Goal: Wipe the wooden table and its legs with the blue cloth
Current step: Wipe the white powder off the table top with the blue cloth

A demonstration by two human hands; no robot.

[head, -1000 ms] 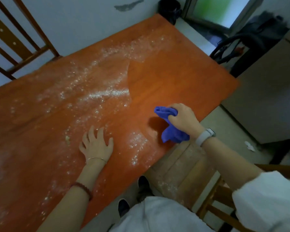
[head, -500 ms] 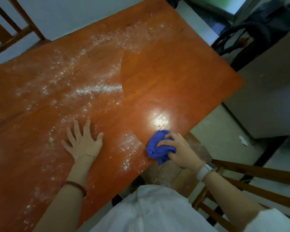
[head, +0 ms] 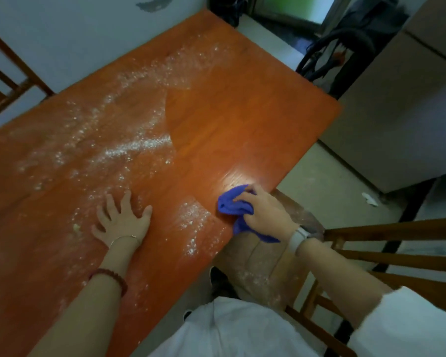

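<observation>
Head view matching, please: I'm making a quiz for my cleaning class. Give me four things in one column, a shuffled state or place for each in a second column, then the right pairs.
Things:
1. left hand
2. right hand
3. white powder
4. wooden chair

States or places:
A. scattered over the left part of the wooden table
B. grips the blue cloth at the table's near edge
C. stands on the floor to the right of the table
D. flat on the tabletop, fingers spread

Pairs: 1-D, 2-B, 3-A, 4-C

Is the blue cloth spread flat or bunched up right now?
Bunched up: the blue cloth is crumpled in the right hand, one end hanging past the table edge.
</observation>
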